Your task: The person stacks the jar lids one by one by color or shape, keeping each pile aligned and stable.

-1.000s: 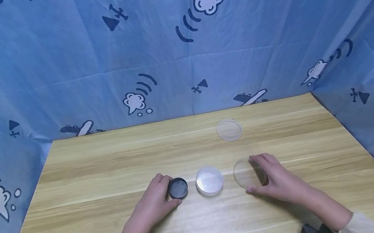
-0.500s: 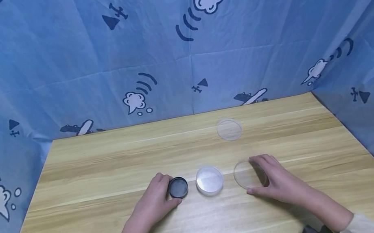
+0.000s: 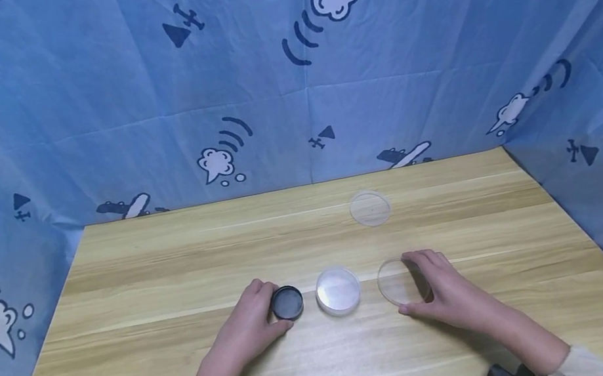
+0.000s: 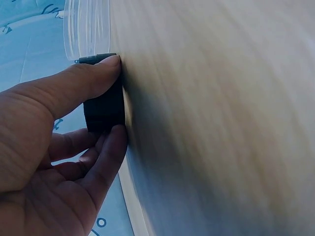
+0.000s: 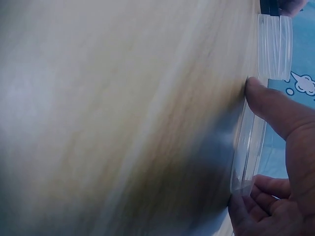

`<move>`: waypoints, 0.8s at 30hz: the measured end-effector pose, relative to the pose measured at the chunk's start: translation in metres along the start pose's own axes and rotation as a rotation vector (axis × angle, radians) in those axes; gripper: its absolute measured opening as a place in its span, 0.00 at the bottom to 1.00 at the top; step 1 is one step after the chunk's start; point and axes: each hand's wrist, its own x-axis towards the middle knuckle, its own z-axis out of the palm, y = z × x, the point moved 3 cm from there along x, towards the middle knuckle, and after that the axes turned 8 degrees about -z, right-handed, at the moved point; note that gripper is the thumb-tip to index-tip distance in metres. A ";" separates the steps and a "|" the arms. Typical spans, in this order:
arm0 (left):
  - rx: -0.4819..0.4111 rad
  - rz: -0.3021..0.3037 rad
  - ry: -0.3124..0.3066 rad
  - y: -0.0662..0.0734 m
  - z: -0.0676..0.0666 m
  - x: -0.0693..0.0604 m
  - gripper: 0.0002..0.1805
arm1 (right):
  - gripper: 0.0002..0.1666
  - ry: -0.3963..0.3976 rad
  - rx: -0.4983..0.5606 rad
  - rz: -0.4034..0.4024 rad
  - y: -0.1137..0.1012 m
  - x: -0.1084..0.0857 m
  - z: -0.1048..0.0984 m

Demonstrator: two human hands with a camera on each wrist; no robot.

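Observation:
My left hand (image 3: 248, 323) grips a short black round container (image 3: 287, 303) standing on the table, thumb on the near side and fingers on the far side. In the left wrist view the dark side wall of the black container (image 4: 104, 109) shows between thumb and fingertips. My right hand (image 3: 444, 289) holds a shallow clear round dish (image 3: 396, 282) by its edge. The right wrist view has this clear dish (image 5: 247, 147) low against the tabletop, between thumb and fingers. Midway between both hands stands a clear round stack (image 3: 338, 291) with ridged sides, apart from each hand.
A thin clear disc (image 3: 369, 208) lies farther back on the wooden table (image 3: 169, 256), right of centre. Blue patterned cloth (image 3: 259, 75) hangs behind the table and along its sides. Black straps with small devices sit on both wrists.

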 end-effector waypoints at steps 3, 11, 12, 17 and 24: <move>0.003 -0.003 0.000 0.000 0.000 0.000 0.25 | 0.55 0.000 0.000 -0.002 0.000 0.000 0.001; 0.004 -0.002 0.000 0.000 0.000 0.000 0.25 | 0.56 0.000 -0.005 0.009 -0.002 0.000 0.001; 0.004 -0.002 0.000 0.000 0.000 0.000 0.25 | 0.56 -0.001 -0.007 0.011 -0.002 0.000 0.000; 0.007 -0.002 0.000 0.000 0.000 0.000 0.25 | 0.57 -0.001 -0.013 0.015 -0.002 0.000 0.001; 0.009 -0.005 -0.002 0.000 0.000 -0.001 0.26 | 0.61 -0.003 0.003 0.018 -0.002 0.000 0.000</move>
